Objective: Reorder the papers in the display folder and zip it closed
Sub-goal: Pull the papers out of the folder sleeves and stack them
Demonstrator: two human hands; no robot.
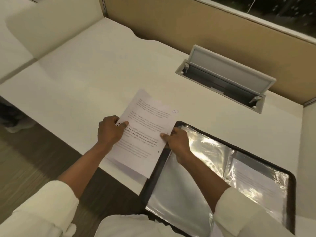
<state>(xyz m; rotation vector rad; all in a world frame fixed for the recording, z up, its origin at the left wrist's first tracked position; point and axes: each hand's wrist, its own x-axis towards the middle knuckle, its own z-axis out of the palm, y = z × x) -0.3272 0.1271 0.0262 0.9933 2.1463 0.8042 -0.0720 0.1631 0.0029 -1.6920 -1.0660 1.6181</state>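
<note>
Head view. We see the papers [145, 134], a thin stack of printed sheets, held between both hands just left of the open display folder [177, 189]. The left hand [109, 132] pinches the stack's left edge: its thumb lies flat on the top sheet beside two punched holes, and its fingers curl beneath, out of sight. The right hand [178, 142] pinches the opposite edge in the same manner, thumb on top, fingers tucked under the paper and above the folder's far left corner. We note that the stack is tilted, its near corner overhanging the front edge of the bench [102, 65] and its right edge just meeting the folder's dark rim. A handwritten "10" [175, 111] marks the top sheet's far right corner. The folder lies flat on the bench, its left plastic sleeve bare, its right sleeve holding a printed sheet [256, 182]. Behind it, a cable hatch [225, 77] stands open.
</note>
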